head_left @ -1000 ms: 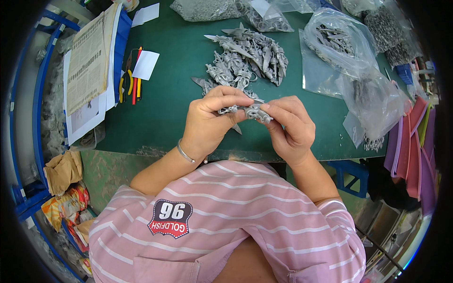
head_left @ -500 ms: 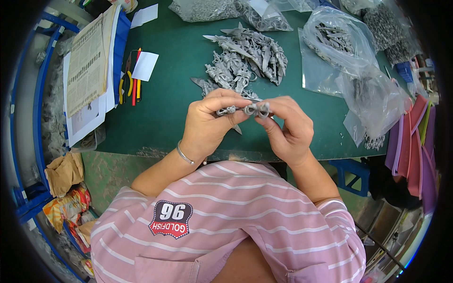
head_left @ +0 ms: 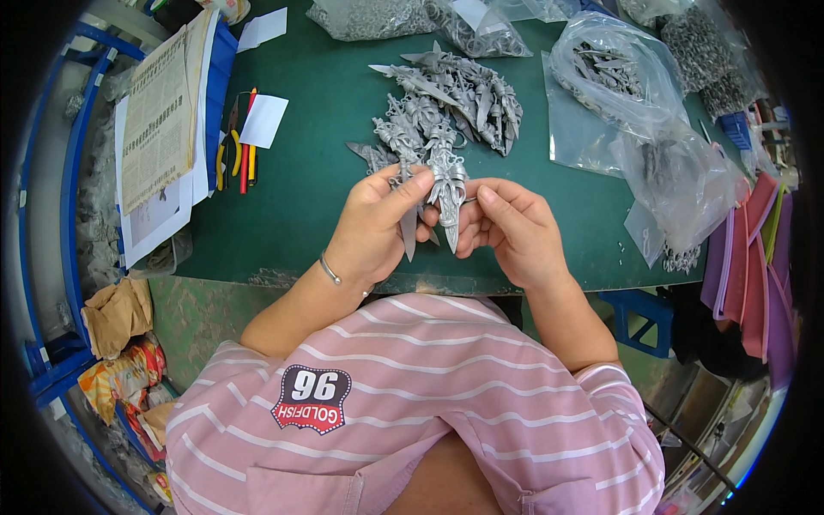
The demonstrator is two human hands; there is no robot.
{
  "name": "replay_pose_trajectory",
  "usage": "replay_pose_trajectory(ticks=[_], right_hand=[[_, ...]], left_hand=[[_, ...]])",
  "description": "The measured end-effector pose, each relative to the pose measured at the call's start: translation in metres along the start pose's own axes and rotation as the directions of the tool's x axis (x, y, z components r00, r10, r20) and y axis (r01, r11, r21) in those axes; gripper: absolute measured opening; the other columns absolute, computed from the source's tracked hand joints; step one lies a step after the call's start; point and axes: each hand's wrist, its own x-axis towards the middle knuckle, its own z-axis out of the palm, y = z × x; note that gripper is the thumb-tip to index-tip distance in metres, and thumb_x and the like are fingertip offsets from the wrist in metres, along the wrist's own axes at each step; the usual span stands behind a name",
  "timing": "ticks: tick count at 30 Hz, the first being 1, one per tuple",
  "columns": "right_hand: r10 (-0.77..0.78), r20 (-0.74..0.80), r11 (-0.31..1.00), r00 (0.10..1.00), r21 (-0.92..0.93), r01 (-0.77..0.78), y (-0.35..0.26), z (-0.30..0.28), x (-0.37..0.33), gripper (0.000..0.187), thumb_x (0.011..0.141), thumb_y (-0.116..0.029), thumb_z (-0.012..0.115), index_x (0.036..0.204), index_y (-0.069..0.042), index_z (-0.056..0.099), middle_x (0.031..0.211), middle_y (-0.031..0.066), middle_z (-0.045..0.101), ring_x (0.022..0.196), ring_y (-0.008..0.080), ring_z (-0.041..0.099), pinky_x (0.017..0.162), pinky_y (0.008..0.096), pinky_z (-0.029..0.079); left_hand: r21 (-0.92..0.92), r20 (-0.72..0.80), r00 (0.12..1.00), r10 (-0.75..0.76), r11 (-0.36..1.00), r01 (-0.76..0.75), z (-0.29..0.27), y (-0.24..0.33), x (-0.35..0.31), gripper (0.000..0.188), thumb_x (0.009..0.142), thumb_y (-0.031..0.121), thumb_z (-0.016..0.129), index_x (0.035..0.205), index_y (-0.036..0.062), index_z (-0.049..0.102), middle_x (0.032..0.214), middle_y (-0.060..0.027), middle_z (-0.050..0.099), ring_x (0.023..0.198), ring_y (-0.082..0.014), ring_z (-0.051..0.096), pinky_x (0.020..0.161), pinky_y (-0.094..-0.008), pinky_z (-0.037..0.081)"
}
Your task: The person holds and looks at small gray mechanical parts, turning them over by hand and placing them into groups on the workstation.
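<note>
A pointed grey metal ornament (head_left: 448, 184) with ring-like bands and a blade-shaped tip is held over the near part of the table, its tip toward me. My left hand (head_left: 375, 219) pinches its left side between thumb and fingers. From the right, my right hand (head_left: 518, 225) has curled fingers at the ornament's lower side; a thin dark bit shows at its thumb, too small to name. Another blade tip (head_left: 409, 232) sticks out below my left fingers; whether it is held too, I cannot tell. Just beyond lies a heap of similar grey metal ornaments (head_left: 481, 99).
The green table (head_left: 300, 223) carries plastic bags of grey metal parts (head_left: 369, 19) at the back and an open clear bag (head_left: 622, 69) at right. Yellow-handled pliers (head_left: 235, 153), pens (head_left: 251, 154) and a white card (head_left: 264, 120) lie left, near stacked papers (head_left: 163, 120).
The ornament has turned from edge-on to showing its broad face, tip toward me. My right hand has moved slightly lower, its fingers now curled beneath the piece.
</note>
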Motion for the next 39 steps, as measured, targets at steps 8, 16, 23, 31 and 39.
replay_pose_trajectory(ticks=[8, 16, 23, 31, 39], right_hand=[[0.11, 0.077, 0.991, 0.991, -0.089, -0.103, 0.002, 0.006, -0.004, 0.026, 0.095, -0.023, 0.046, 0.097, 0.0, 0.056, 0.081, 0.0108, 0.064, 0.065, 0.0135, 0.062, 0.058, 0.0239, 0.052], [0.11, 0.108, 0.993, 0.988, -0.061, -0.104, 0.002, 0.002, -0.004, 0.022, 0.094, -0.018, 0.048, 0.099, 0.002, 0.055, 0.079, 0.0099, 0.063, 0.063, 0.0126, 0.06, 0.057, 0.024, 0.052], [0.01, 0.029, 0.999, 1.0, -0.048, -0.009, 0.005, -0.004, -0.004, 0.019, 0.093, -0.015, 0.05, 0.101, 0.002, 0.054, 0.073, 0.0078, 0.061, 0.059, 0.0124, 0.057, 0.057, 0.0232, 0.05], [-0.577, 0.106, 0.39, 0.81, -0.835, 0.388, -0.004, -0.003, 0.004, 0.01, 0.082, -0.006, 0.062, 0.09, 0.0, 0.062, 0.078, 0.0137, 0.062, 0.066, 0.0244, 0.061, 0.06, 0.031, 0.048], [-0.402, 0.187, -0.042, 0.896, -0.982, 0.187, 0.004, -0.027, 0.025, 0.029, 0.066, -0.014, 0.074, 0.09, -0.002, 0.062, 0.089, 0.013, 0.056, 0.081, 0.0314, 0.058, 0.07, 0.0385, 0.047]], left_hand=[[0.025, -0.049, 0.997, 0.063, 0.998, -0.062, 0.003, 0.001, -0.001, 0.021, 0.086, 0.016, 0.063, 0.097, 0.0018, 0.053, 0.081, -0.0026, 0.057, 0.066, -0.0081, 0.054, 0.052, -0.0195, 0.043], [0.03, -0.04, 0.995, 0.087, 0.996, -0.085, 0.003, 0.0, -0.002, 0.022, 0.087, 0.017, 0.061, 0.1, 0.0012, 0.052, 0.082, -0.0031, 0.057, 0.069, -0.0095, 0.056, 0.053, -0.0205, 0.044], [-0.172, -0.061, 0.996, -0.068, 0.984, 0.057, 0.005, 0.008, 0.002, 0.032, 0.096, 0.028, 0.041, 0.106, -0.0008, 0.05, 0.091, -0.0103, 0.057, 0.084, -0.0235, 0.06, 0.07, -0.0357, 0.053], [-0.246, 0.024, 0.993, -0.112, 0.962, 0.114, -0.015, 0.0, 0.004, 0.033, 0.093, 0.027, 0.048, 0.113, 0.0011, 0.049, 0.102, -0.0133, 0.059, 0.094, -0.0231, 0.06, 0.074, -0.0374, 0.053], [-0.254, -0.146, 0.989, -0.039, 0.967, 0.001, -0.007, 0.016, 0.001, 0.023, 0.087, 0.017, 0.057, 0.105, 0.0019, 0.056, 0.091, -0.0081, 0.06, 0.078, -0.0166, 0.059, 0.062, -0.0311, 0.051]])
